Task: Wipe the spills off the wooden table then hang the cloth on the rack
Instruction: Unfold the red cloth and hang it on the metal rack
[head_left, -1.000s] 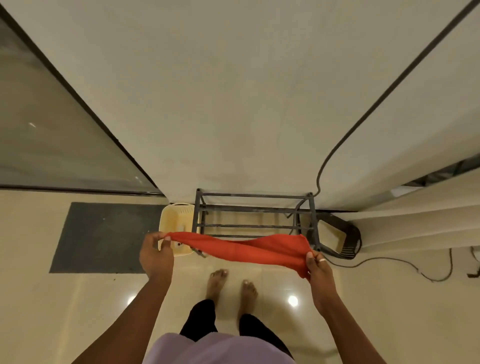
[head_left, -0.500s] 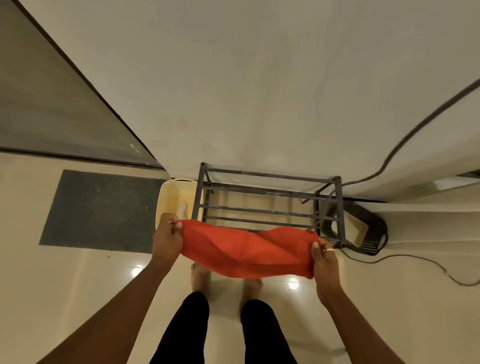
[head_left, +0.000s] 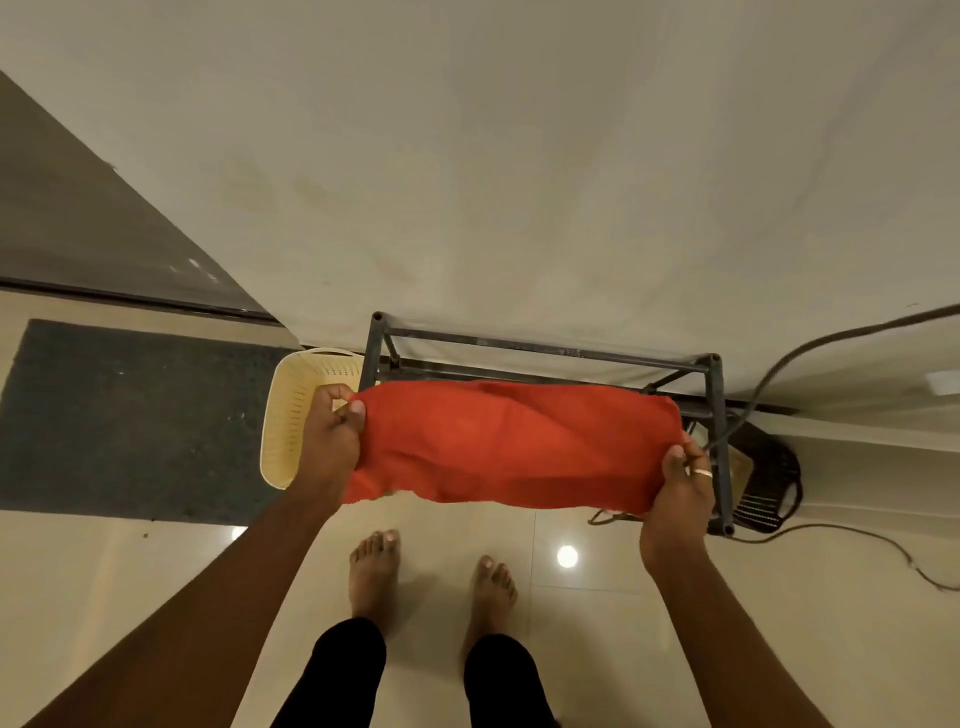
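Observation:
A red cloth (head_left: 511, 447) is stretched flat between both hands, directly over the dark metal rack (head_left: 550, 351) that stands against the wall. My left hand (head_left: 330, 436) pinches the cloth's left end. Gripping the right end is my right hand (head_left: 678, 488), with a ring on one finger, beside the rack's right front post. The cloth hides the rack's front rails. I cannot tell whether the cloth touches a rail. No wooden table is in view.
A cream plastic basket (head_left: 291, 415) stands left of the rack, next to a dark floor mat (head_left: 124, 415). A black device (head_left: 766, 486) and cables (head_left: 841, 535) lie to the rack's right. My bare feet (head_left: 431, 566) stand on glossy tiles just before the rack.
Both hands have carried the cloth forward and up over the rack while spreading it wider and flatter. I have stepped closer, so the rack appears larger.

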